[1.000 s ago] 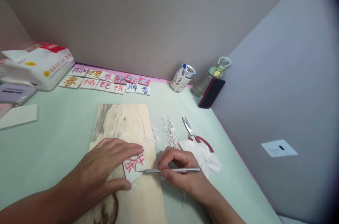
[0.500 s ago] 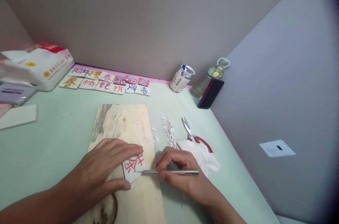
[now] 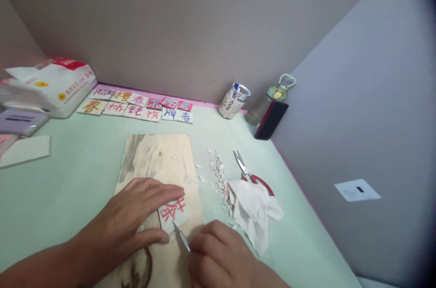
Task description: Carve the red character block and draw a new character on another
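A small white tile [image 3: 173, 216] with a red character lies on a wooden board [image 3: 160, 154]. My left hand [image 3: 136, 211] rests over the board and grips the tile's left side, its index finger along the top edge and its thumb at the lower corner. My right hand [image 3: 221, 254] is closed round a slim metal knife [image 3: 183, 238]. The knife slants up and to the left, and its tip is at the tile's lower edge, below the red strokes.
Scraps [image 3: 218, 172], a white cloth [image 3: 252, 208] and red-handled scissors [image 3: 250, 174] lie right of the board. Behind stand a can [image 3: 231, 104], a bottle [image 3: 257, 108] and a phone [image 3: 271, 120]. Character tiles [image 3: 136, 111] and a tissue pack [image 3: 64, 90] are back left.
My right hand has moved down towards me and turned, so the knife has swung from nearly level to a steep slant. My left hand holds the tile as before.
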A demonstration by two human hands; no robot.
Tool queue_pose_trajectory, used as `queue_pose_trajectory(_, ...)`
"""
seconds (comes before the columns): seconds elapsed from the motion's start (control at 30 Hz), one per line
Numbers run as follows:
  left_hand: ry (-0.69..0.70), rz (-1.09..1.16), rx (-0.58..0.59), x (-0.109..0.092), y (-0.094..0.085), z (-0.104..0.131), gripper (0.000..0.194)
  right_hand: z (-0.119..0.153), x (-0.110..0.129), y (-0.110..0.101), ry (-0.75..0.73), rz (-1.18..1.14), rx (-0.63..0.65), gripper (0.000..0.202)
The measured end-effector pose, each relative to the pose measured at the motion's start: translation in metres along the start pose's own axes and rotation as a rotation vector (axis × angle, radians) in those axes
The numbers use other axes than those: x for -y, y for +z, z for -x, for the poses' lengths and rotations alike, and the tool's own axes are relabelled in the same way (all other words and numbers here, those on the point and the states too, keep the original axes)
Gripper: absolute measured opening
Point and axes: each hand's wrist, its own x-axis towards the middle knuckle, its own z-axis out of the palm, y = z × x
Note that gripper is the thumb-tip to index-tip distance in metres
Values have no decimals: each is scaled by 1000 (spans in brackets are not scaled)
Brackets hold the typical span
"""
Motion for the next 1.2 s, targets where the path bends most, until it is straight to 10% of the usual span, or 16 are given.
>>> queue_pose_trajectory(0.13,15,-24,5,0,-3,-2,56,-4,6,-2,-59,122,136,27)
queue_pose_trajectory(0.5,-23,-10,5,0,1,0,59,2,-3,8,29,-66,-221,17)
queue_pose_trajectory(1.2,32,-69,-8,-5,-5,-6,62,-4,6,15,101,80,-210,22)
